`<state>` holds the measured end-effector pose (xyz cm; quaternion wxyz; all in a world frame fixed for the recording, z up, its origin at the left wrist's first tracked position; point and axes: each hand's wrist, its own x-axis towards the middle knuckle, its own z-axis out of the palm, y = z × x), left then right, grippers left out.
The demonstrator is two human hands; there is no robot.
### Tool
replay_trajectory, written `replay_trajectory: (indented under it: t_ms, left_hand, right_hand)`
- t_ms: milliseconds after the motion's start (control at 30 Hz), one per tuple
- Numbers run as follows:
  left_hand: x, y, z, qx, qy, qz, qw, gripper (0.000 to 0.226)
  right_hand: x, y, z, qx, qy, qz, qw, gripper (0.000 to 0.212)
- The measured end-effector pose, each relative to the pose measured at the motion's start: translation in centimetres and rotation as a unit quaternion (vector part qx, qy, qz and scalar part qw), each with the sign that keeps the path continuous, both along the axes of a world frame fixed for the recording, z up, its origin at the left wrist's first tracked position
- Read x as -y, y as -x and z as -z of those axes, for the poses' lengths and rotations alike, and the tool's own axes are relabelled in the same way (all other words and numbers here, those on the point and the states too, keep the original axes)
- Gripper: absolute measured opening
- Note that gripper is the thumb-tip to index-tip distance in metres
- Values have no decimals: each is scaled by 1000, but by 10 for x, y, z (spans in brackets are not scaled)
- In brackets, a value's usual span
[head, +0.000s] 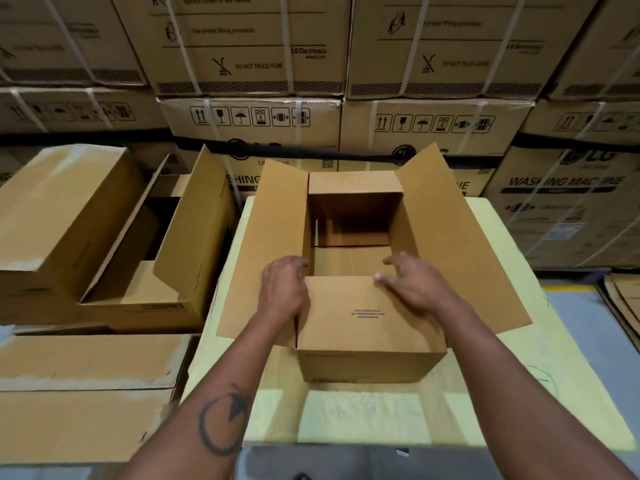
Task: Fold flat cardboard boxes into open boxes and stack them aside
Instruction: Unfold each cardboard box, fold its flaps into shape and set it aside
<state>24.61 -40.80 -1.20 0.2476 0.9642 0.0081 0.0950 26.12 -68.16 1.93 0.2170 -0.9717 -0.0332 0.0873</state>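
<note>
An open cardboard box point(446, 237) stands upright on a yellow table point(502, 358), its top flaps spread outward. The near flap point(363, 327) carries small printed text and slopes toward me. My left hand point(282, 289) grips the left corner where that flap meets the long left flap point(273, 244), fingertips curled over the rim. My right hand point(412, 284) rests on the near flap's right top edge, its fingers spread and slightly bent over the opening. The box's bottom flaps are folded in, showing inside.
To the left, a folded open box point(166, 271) sits on sealed cartons point(69, 393). Strapped washing-machine cartons point(249, 64) form a wall behind. Flat cardboard sheets point(623, 306) lie on the floor at the right edge.
</note>
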Motion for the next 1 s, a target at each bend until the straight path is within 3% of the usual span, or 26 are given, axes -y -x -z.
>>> replay_trajectory:
  t_ms: [100, 167, 233, 267, 333, 367, 433, 567, 633, 733, 867, 933, 1000]
  left_hand:
    - [20, 14, -9, -33, 48, 44, 997, 43]
    - [27, 22, -17, -36, 77, 46, 995, 36]
    - [31, 27, -31, -37, 166, -9, 985, 28]
    - [31, 29, -40, -42, 241, -39, 969, 25]
    - [30, 31, -59, -65, 416, -75, 904, 28]
    - [27, 33, -66, -85, 453, -74, 885, 32]
    - [23, 37, -72, -149, 411, -30, 899, 44]
    - [31, 46, -58, -326, 184, 69, 925, 83]
    - [38, 50, -45, -343, 65, 97, 932, 89]
    - [44, 64, -27, -371, -61, 144, 915, 88]
    - [40, 81, -4, -353, -141, 189, 905, 126]
    - [46, 86, -2, -324, -128, 189, 918, 100]
    - [57, 91, 1, -291, -36, 191, 937, 67]
  right_hand:
    - [-20, 14, -8, -13, 50, -55, 997, 72]
    - [-24, 24, -21, 26, 61, -52, 996, 66]
    - [-25, 42, -39, 96, 50, -43, 993, 55]
    - [-26, 55, -46, 138, 45, -44, 988, 48]
    - [-28, 87, -54, 216, 56, -62, 973, 37]
    - [-28, 103, -53, 243, 67, -71, 965, 35]
    - [-28, 135, -47, 267, 72, -78, 958, 35]
    - [-33, 180, -32, 300, 58, -77, 949, 35]
    - [-41, 195, -23, 324, 49, -66, 943, 32]
    - [-44, 218, 10, 329, 45, -73, 940, 31]
    - [-35, 250, 71, 229, 97, -170, 954, 36]
    - [-33, 247, 73, 169, 71, -179, 967, 43]
    - [-29, 229, 55, 132, 35, -193, 972, 40]
